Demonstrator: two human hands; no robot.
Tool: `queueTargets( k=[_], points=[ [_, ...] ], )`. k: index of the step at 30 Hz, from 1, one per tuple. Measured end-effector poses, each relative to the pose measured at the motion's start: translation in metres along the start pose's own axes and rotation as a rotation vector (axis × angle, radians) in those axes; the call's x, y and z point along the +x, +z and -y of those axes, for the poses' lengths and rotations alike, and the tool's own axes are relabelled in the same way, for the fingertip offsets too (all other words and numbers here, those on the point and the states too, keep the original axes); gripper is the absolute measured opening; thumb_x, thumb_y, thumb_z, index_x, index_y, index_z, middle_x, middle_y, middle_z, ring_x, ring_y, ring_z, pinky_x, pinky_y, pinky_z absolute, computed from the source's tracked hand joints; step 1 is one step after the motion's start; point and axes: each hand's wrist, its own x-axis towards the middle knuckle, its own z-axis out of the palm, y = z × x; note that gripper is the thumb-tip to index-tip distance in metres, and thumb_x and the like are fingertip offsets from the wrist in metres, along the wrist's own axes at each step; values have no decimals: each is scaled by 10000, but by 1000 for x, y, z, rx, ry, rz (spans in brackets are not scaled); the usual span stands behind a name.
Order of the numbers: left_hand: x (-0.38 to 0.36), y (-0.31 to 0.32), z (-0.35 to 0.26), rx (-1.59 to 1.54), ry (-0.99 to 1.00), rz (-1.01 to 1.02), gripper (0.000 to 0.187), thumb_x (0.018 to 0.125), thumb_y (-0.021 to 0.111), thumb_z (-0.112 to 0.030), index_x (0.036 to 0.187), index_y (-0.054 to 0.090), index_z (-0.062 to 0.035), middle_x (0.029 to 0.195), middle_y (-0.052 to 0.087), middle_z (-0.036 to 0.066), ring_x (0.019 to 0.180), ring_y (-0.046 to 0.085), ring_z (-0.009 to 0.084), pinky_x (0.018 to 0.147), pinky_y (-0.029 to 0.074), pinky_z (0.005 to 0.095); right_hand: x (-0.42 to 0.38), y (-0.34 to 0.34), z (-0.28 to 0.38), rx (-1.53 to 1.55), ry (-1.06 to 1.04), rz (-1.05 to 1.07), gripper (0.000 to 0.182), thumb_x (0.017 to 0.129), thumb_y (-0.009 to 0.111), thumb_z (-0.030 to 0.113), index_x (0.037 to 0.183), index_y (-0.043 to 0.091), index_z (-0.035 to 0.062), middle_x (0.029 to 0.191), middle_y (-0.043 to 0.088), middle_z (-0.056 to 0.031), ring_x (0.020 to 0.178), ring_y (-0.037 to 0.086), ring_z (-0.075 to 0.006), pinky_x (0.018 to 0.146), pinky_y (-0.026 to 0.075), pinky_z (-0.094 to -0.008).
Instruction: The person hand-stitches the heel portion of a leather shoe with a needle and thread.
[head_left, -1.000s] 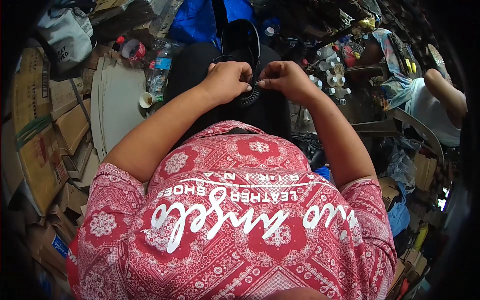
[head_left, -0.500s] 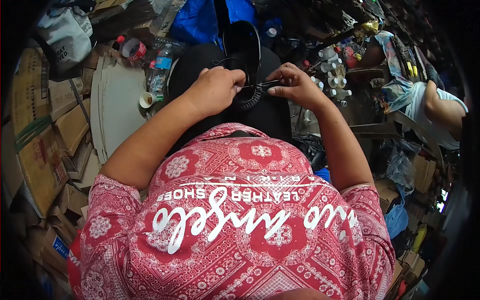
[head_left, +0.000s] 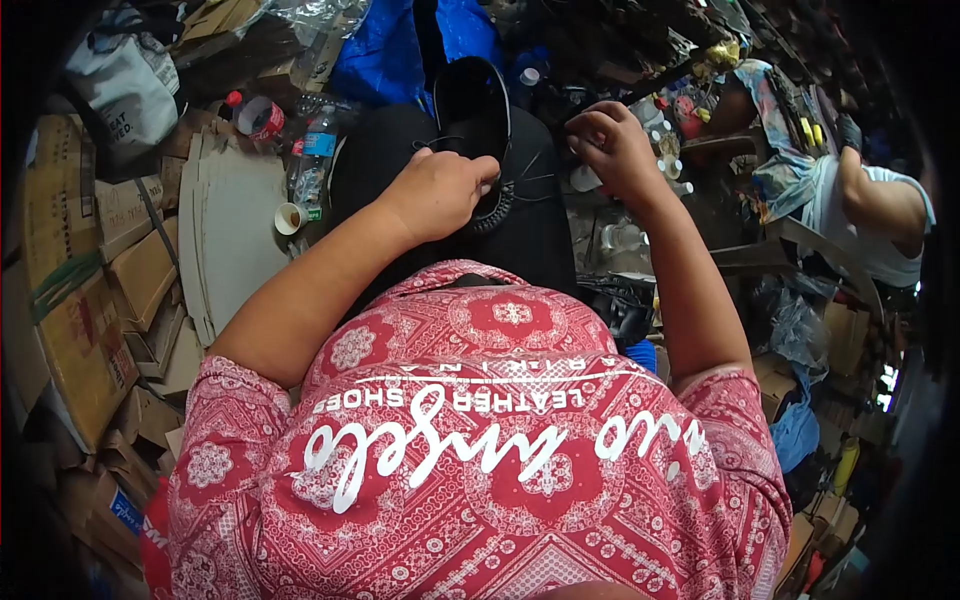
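- The person's lap, in black cloth, is serving as the workbench: a black shoe is lying on it, running toward 12 o'clock, so both hands can be reaching it without stretching.
- The cardboard is lying stacked flat at 9 o'clock of the lap, out of the way of the arms.
- The left hand is sitting curled on the near end of the shoe, at 6 o'clock of it, fingers closed and pressing down on the ridged sole edge; this looks like a steadying grip, keeping the shoe from shifting.
- The right hand is lifting away to 3 o'clock of the shoe, apart from it, fingers pinched shut. Thin dark thread is running from the shoe toward that hand, so it seems to be drawing a stitch tight, though whether a needle is in the pinch I cannot tell.
- A plastic bottle is lying at 9 o'clock of the shoe, beside the lap.
- A small paper cup is lying on its side just below the bottle, at 8 o'clock of the left hand.
- Another person's arm is showing at 3 o'clock, well apart.
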Motion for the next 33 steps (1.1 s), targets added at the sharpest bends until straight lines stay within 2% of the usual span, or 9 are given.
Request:
queueTargets(
  k=[6,14,20,22,24,27,30,32,33],
  points=[
    [-3,5,1,18,4,2,79,885,508,-140,934,561,-109,794,619,107,843,601,320,780,411,449,-13,-4,63,-469,-573,325,112,805,576,175,896,638,150,819,632,-24,921,590,-240,895,383,-424],
    [-33,-5,3,288,186,-111,181,790,505,-53,936,574,-135,780,573,52,821,580,244,749,381,396,-13,6,53,-322,-622,388,122,775,566,119,891,583,152,758,625,-19,909,591,-234,884,383,-400],
    [-95,-46,36,327,-58,-160,162,789,533,-12,917,593,-88,788,576,85,824,584,276,743,401,400,-37,-19,-10,-334,-294,346,121,724,628,124,840,597,141,787,643,-33,867,602,-265,894,385,-405],
    [-96,-62,32,10,-50,-287,96,826,590,-14,896,631,-66,806,605,79,866,608,236,778,443,358,-33,-25,-11,-27,-118,372,50,785,649,142,820,625,117,801,656,-32,855,616,-237,875,414,-369],
    [-82,-75,7,-270,-62,-314,53,840,615,-36,883,641,-52,830,619,75,880,611,215,796,454,333,-20,-26,23,836,372,169,115,872,629,175,811,637,78,792,643,-26,847,608,-178,840,438,-307],
    [-43,-60,-17,-773,308,-331,96,887,634,-118,876,643,-24,931,643,60,874,610,160,830,462,274,-4,5,74,1296,242,179,161,888,639,212,850,621,57,818,627,-13,816,579,-127,779,439,-262],
    [-40,-37,-32,-1327,150,127,176,937,571,-185,867,622,-31,930,613,51,873,600,158,812,462,279,-4,7,80,1641,110,563,191,902,640,234,896,602,47,825,597,-11,789,555,-112,724,447,-261],
    [-54,-37,-10,-1058,22,105,170,937,562,-176,867,611,-28,894,611,55,846,592,154,779,463,291,-12,-2,63,1407,80,681,219,913,625,251,890,610,34,782,562,-15,768,542,-131,723,456,-293],
    [-64,-40,8,-786,-98,85,164,938,553,-167,868,600,-25,858,609,59,819,584,151,747,463,303,-21,-11,55,981,44,705,220,916,612,238,862,596,26,779,543,-9,759,538,-130,715,451,-289]
  ],
)
